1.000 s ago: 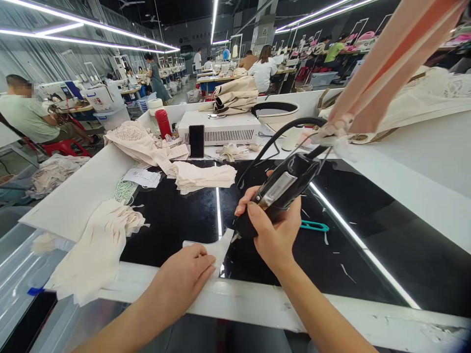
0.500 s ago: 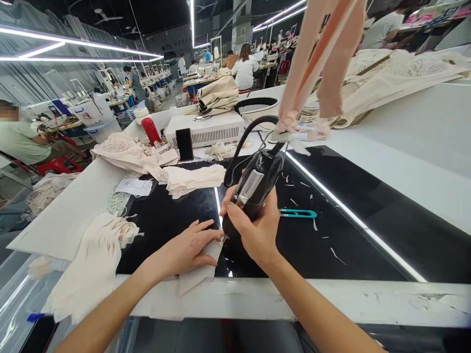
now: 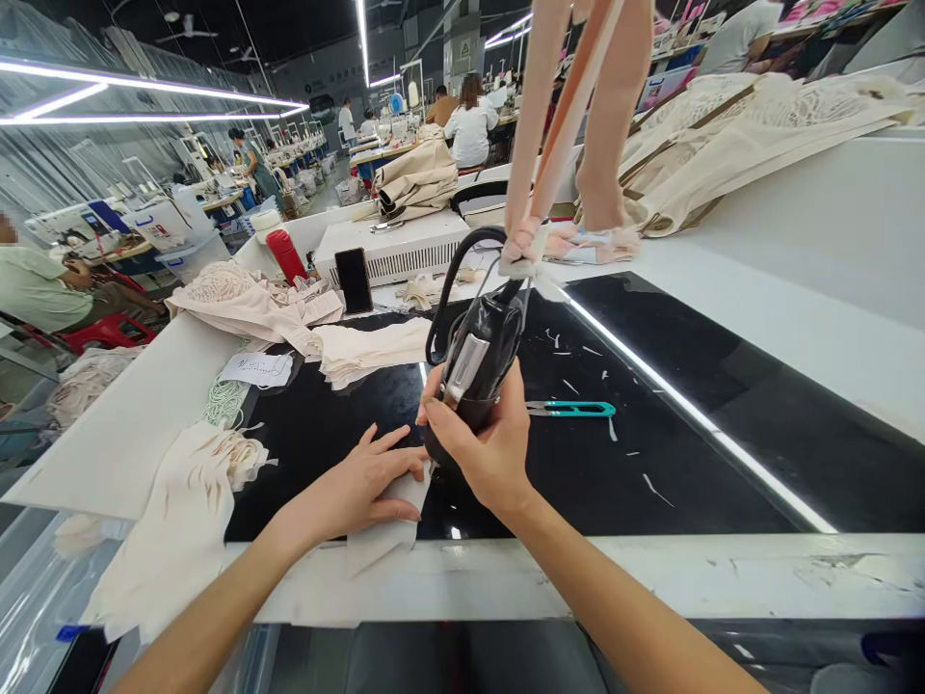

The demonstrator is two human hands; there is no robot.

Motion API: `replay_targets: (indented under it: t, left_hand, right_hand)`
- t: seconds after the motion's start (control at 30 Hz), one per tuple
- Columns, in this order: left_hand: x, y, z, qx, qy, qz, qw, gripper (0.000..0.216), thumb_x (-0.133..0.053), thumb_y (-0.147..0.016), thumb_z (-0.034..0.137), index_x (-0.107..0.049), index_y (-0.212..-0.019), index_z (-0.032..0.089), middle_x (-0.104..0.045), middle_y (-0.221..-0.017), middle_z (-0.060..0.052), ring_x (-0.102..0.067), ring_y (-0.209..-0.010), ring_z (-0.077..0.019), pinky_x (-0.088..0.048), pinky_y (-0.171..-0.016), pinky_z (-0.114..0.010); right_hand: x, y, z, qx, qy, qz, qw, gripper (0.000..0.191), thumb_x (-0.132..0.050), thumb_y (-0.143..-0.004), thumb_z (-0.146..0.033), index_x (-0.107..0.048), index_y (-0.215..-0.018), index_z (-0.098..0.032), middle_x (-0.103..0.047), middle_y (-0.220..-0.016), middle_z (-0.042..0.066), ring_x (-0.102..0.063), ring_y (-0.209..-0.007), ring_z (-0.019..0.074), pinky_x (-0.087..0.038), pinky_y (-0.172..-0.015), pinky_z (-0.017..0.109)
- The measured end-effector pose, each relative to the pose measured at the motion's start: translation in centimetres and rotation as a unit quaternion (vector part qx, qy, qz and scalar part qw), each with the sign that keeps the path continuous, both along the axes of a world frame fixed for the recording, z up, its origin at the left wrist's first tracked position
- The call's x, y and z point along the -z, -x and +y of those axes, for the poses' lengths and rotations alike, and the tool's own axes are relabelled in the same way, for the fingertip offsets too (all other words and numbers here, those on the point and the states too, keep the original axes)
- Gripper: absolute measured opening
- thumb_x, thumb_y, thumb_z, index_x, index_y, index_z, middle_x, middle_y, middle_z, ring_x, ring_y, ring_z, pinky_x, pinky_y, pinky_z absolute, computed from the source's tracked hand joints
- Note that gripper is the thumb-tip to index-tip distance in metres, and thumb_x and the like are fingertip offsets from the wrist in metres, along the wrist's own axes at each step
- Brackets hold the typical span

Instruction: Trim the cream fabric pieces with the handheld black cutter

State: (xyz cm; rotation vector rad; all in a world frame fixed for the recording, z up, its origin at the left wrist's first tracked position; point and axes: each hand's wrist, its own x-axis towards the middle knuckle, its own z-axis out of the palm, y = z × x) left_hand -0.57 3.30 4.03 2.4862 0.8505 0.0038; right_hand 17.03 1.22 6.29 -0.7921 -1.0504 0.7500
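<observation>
My right hand is wrapped round a black corded hand tool with a metal plate on its side. Pinkish fabric straps, knotted at the top of the tool, hold it from above. Its lower end meets the edge of a pale fabric piece on the black tabletop. On that piece my left hand lies flat with fingers spread, the fingertips close beside the tool. The tool's working tip is mostly hidden. Right of my right hand lies a pair of teal thread snips.
Pale cloth pieces hang over the left edge. A fabric stack, a phone, a red bottle and a white vented box stand farther back. Thread scraps dot the right side. People sit at sewing machines beyond.
The whole view has shifted slightly. My right hand and the tool have moved a little left, and the tool's top and straps have swung left. My left hand stays on the fabric.
</observation>
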Motion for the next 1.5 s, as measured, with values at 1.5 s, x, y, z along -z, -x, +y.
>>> replay_targets:
  t: [1.5]
  left_hand:
    - [1.0,0.4,0.5,0.019,0.031,-0.069,0.997,0.053,-0.084,-0.085,0.038,-0.062,-0.132,0.028,-0.06,-0.146,-0.007,-0.03,-0.155,-0.0322,-0.007,-0.126,-0.068]
  right_hand:
    - [0.7,0.7,-2.3,-0.062,-0.029,0.027,0.997,0.034,-0.074,-0.085,-0.026,-0.05,-0.109,-0.029,-0.064,-0.085,-0.004,-0.069,-0.069,0.017,-0.064,-0.068,0.037]
